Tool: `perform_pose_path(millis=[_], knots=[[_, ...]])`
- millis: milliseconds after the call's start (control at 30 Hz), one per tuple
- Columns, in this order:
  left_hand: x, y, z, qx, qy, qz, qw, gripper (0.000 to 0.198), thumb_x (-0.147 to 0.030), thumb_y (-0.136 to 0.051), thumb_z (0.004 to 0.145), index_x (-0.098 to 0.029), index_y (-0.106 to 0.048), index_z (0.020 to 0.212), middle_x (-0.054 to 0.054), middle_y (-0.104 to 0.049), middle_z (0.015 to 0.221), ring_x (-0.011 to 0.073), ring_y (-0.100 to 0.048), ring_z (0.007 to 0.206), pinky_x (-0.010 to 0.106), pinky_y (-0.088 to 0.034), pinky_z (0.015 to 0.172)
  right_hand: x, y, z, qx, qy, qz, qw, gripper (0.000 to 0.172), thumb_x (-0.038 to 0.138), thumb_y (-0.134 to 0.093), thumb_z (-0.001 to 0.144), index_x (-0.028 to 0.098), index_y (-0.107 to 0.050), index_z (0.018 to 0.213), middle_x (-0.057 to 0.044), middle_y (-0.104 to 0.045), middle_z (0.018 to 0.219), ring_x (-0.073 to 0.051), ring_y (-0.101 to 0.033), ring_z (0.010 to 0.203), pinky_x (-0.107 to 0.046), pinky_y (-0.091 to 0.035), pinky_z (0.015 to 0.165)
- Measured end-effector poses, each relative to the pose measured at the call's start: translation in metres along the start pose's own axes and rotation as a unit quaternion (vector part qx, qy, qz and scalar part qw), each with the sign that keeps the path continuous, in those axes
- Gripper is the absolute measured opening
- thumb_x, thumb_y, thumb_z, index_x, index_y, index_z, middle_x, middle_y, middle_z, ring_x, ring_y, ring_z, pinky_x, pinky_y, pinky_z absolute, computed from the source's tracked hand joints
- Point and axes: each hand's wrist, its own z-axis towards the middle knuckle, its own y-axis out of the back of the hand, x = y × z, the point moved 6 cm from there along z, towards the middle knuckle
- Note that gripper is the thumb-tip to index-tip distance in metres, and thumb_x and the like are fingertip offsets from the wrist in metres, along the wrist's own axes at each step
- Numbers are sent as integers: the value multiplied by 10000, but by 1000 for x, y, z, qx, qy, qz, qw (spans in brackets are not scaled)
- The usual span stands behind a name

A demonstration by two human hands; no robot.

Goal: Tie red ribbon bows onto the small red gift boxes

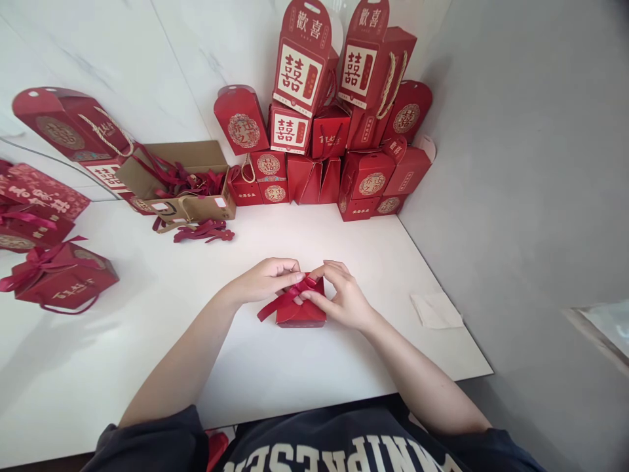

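A small red gift box point(301, 316) sits on the white table in front of me. Across its top runs a dark red ribbon point(272, 307), with one tail trailing off to the left. My left hand point(273, 278) comes in from the left, thumb and fingers pinched on the ribbon near the knot. From the right, my right hand point(341, 296) reaches over the box, its thumb and index finger closed on a loop of the same ribbon. The fingers partly hide the knot.
Red boxes point(299, 72) are stacked along the back wall. At the back left, a cardboard box point(196, 207) holds ribbons, with loose ribbons point(205, 231) before it. A ribbon-tied red box point(63, 275) stands far left. A white tissue point(436, 309) lies by the right edge.
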Motion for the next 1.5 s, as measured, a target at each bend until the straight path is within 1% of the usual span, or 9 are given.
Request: perform_pose_path(millis=[100,233,367,467,567,800,1000,1200,1500], knots=[[-2,-1,-3,34,-8,-28,999,271,-422,-594,887,-160,-530,855,74,-723,870,191,-708,826,317,-540,764,-4,2,0,6,-34,30,999,104,221,-586,900,233,-589,1003,-17,-661,873,-171,-608,843,-383,-436,939],[-5,12,-12,33,2,-9,999,293,-440,-587,889,-183,-514,1009,15,-673,689,151,-663,636,269,-516,628,-17,20,-2,72,-112,167,977,236,217,-581,881,231,-543,1114,-26,-638,912,-168,-613,872,-343,-479,857],[-6,34,-23,-47,35,43,997,337,-507,-565,878,-191,-552,994,-9,-611,709,116,-599,550,227,-470,524,-33,29,-8,150,-231,312,909,122,281,-472,927,215,-526,1013,6,-636,731,-140,-614,621,-284,-491,634],[-6,45,-30,-106,61,147,982,336,-500,-641,817,-176,-631,906,7,-631,760,98,-570,568,193,-419,489,-38,19,-12,183,-298,309,884,369,458,-350,977,181,-563,860,-4,-628,587,-140,-591,466,-282,-486,535],[0,41,-30,-44,95,186,977,338,-499,-664,786,-162,-692,782,9,-631,661,93,-519,515,196,-377,454,-37,7,-13,199,-323,254,890,475,589,-456,914,173,-561,710,3,-596,516,-116,-556,412,-234,-442,445],[19,38,-29,88,122,140,979,207,-359,-736,737,-180,-759,839,27,-688,677,134,-614,628,216,-468,579,-42,9,-17,239,-348,239,875,374,545,-635,824,184,-584,740,69,-464,429,-85,-469,395,-176,-298,357],[18,35,-29,138,82,96,982,167,-314,-744,739,-162,-757,809,41,-689,744,128,-607,653,223,-481,608,-51,9,-16,256,-295,256,884,329,471,-604,870,169,-628,741,8,-587,675,-107,-546,628,-240,-443,633],[2,25,-15,87,-18,-27,996,186,-334,-726,781,-150,-757,786,132,-690,1145,154,-663,793,263,-524,696,-50,6,-13,261,-270,266,888,317,461,-592,877,170,-651,769,-1,-581,730,-139,-536,728,-278,-436,741],[13,14,-2,45,14,-86,995,178,-315,-746,782,-142,-739,819,86,-752,814,136,-682,682,247,-532,668,-39,18,-12,263,-216,293,893,266,421,-642,861,164,-701,828,8,-539,767,-108,-464,681,-261,-395,657]])
